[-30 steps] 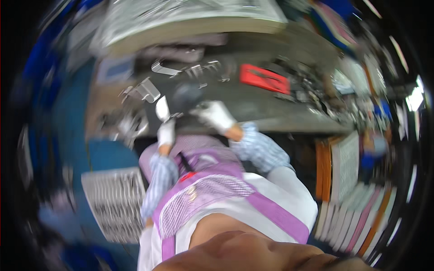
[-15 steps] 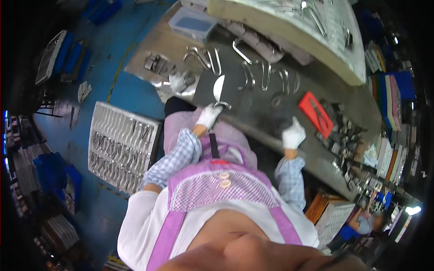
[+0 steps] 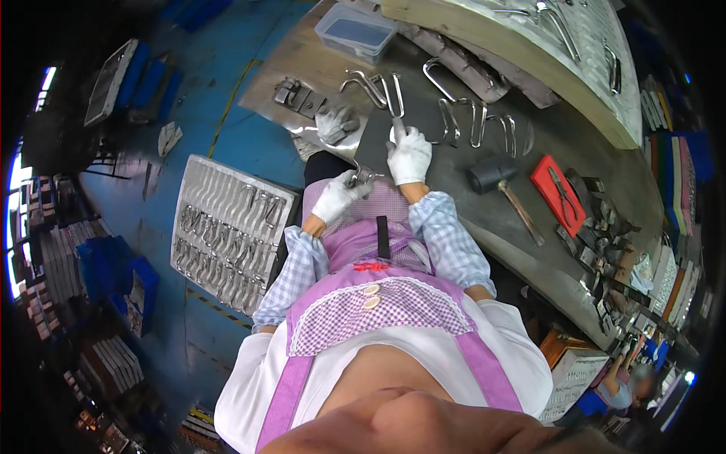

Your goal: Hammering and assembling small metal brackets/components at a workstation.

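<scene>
My left hand [image 3: 338,198], in a white glove, is closed on a small curved metal piece [image 3: 364,174], shiny and held above my lap at the table's near edge. Just ahead and to the right, my right hand [image 3: 411,157], also gloved, is over the table with its fingers drawn together. A grey tip shows at its fingers; whether it is a soiled glove fingertip or a held part, I cannot tell. Bent chrome tubes [image 3: 395,97] lie beyond that hand. Right of it rests a black-headed mallet [image 3: 491,175] with a wooden handle, touched by neither hand.
More bent tubes [image 3: 478,125] lie farther right. Pliers [image 3: 563,195] sit in a red tray [image 3: 546,189]. A crumpled grey glove [image 3: 336,122], a metal fixture [image 3: 299,97] and a clear plastic box [image 3: 355,34] stand left. A white tray [image 3: 227,178] of metal parts is at my left.
My right hand has moved left from beside the mallet to a place near my left hand. The white half-round shape on the table is now mostly covered. My head view has shifted.
</scene>
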Action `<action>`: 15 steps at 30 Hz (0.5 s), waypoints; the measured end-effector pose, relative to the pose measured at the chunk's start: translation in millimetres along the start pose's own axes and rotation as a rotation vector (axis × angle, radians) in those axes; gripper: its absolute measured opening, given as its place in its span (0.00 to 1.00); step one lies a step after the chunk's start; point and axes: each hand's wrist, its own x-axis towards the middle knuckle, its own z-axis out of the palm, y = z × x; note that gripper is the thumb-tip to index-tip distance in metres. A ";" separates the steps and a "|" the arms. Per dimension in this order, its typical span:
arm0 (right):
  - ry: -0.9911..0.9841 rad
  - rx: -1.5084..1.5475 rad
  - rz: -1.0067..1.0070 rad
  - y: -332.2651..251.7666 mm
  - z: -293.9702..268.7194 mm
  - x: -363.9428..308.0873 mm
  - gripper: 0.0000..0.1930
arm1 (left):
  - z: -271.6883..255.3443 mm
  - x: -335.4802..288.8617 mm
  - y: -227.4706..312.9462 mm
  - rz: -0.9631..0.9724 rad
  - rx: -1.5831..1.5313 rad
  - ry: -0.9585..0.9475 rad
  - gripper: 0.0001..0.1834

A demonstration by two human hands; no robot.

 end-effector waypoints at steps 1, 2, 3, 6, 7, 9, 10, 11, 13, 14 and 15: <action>-0.037 -0.016 0.064 4.0 0.1 -5.7 0.31 | -1.1 0.2 -2.8 -0.007 -0.036 -0.008 0.17; -0.155 0.057 0.106 2.1 -5.1 -5.6 0.34 | -3.8 -2.2 -19.1 0.101 -0.138 0.036 0.24; -0.169 0.064 0.096 -0.3 -8.5 -10.3 0.34 | -7.0 0.1 -34.2 0.002 -0.190 0.044 0.28; -0.072 0.007 0.068 0.7 -18.8 -16.7 0.34 | 5.1 4.3 -19.6 -0.119 -0.259 0.083 0.26; -0.075 0.006 0.077 6.2 -15.4 -20.6 0.34 | 12.3 4.5 -13.7 -0.116 -0.458 0.146 0.24; -0.004 0.002 -0.034 22.5 -1.5 -24.2 0.34 | 26.9 7.7 0.7 -0.115 -0.656 0.207 0.24; -0.019 0.018 0.031 21.6 0.3 -22.4 0.33 | 33.1 7.2 7.0 -0.102 -0.709 0.228 0.22; -0.029 0.022 0.021 17.1 -7.9 -19.0 0.33 | 33.4 4.9 7.3 -0.087 -0.767 0.258 0.20; -0.297 0.412 0.272 20.4 -22.5 -12.7 0.31 | 31.4 13.3 -21.6 -0.050 -0.789 0.154 0.18; -0.177 0.353 0.143 25.1 -16.9 -18.8 0.31 | 33.6 13.6 -20.8 0.023 -0.796 0.113 0.18; -0.184 0.355 0.148 26.6 -16.0 -26.4 0.31 | 35.8 13.4 -19.9 0.096 -0.802 0.072 0.18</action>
